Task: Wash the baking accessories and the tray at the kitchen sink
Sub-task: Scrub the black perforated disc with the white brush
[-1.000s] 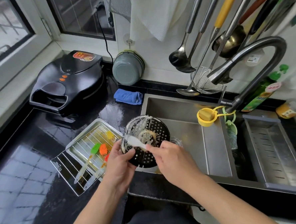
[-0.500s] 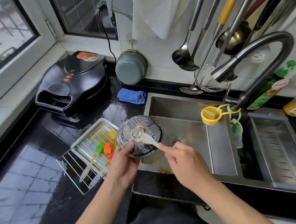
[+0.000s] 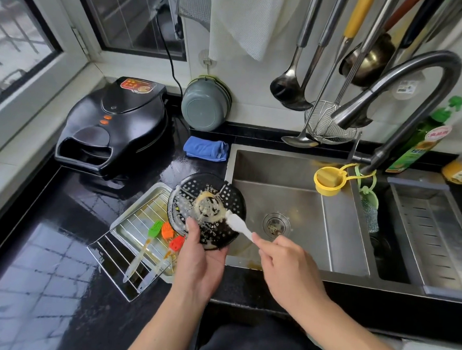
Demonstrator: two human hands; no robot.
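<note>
Left hand (image 3: 197, 264) grips the soapy black perforated plate (image 3: 207, 210) by its bottom edge, tilted up over the sink (image 3: 285, 194) rim, while the right hand (image 3: 286, 270) pinches a white brush (image 3: 239, 226) against it. That one-edge grip looks slippery, so a hard scrub could pop it loose into the sink or onto the tray (image 3: 134, 231) just left of the hand.

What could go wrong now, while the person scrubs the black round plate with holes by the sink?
1. The left hand grips the soapy perforated plate only at its lower edge; it might slip and fall.
2. The plate sits partly over the counter, above the tray and silicone brushes, so foam may drip there instead of into the sink.
</note>
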